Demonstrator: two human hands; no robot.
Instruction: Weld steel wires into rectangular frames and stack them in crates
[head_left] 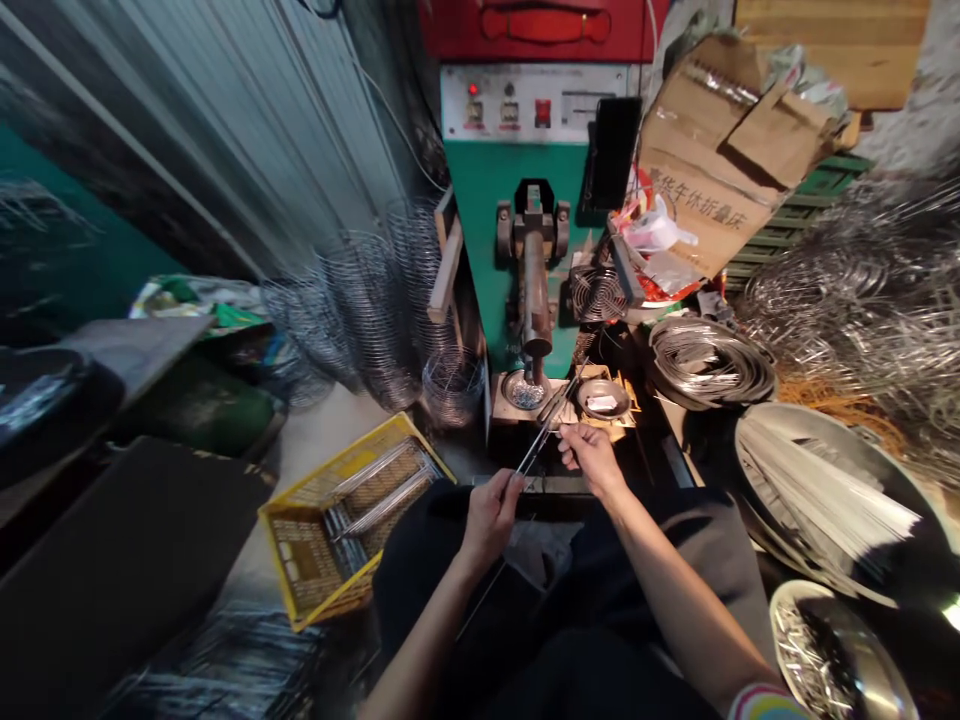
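On my feed, the left hand (pixel 491 510) grips thin, shiny rods (pixel 532 450), long axis slanting up-right toward the machine (pixel 480 185); the right hand (pixel 591 458) curls narrow, contents I can't tell.

Rods (pixel 386 500) in basket (pixel 283 575), left of machine (pixel 480 240)

The slim straight metal rods (pixel 531 453) look smooth and glossy, the round silver metal bowl (pixel 879 668) polished; the yellow rectangular plastic basket (pixel 298 535) is duller, the brown cardboard carton (pixel 679 150) matt (creased in places), the dark cloth trousers (pixel 697 545) matt.
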